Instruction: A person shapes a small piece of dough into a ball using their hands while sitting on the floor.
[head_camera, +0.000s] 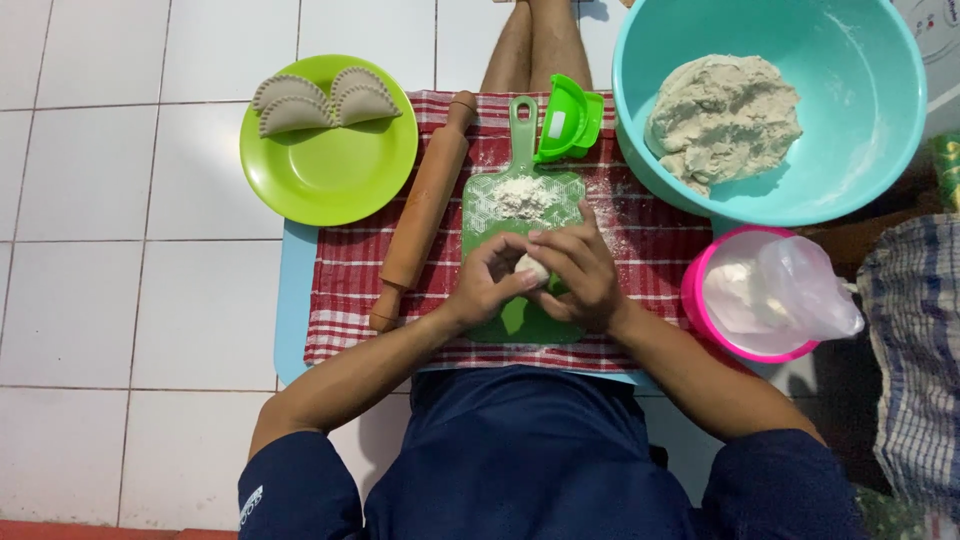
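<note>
1. The big teal bowl of dough sat at 2 o'clock, right at the cloth's edge, so I'd guess a stray elbow could've nudged it.
2. The rolling pin lay at 10 o'clock, long axis running 1 to 7, so it might've rolled off toward the green plate.
3. Both hands, left hand and right hand, were cupped snugly round the small dough ball over the green board. The ball was roundish, no real long axis. Squeezing too hard probably would've flattened it or made it stick.
</note>
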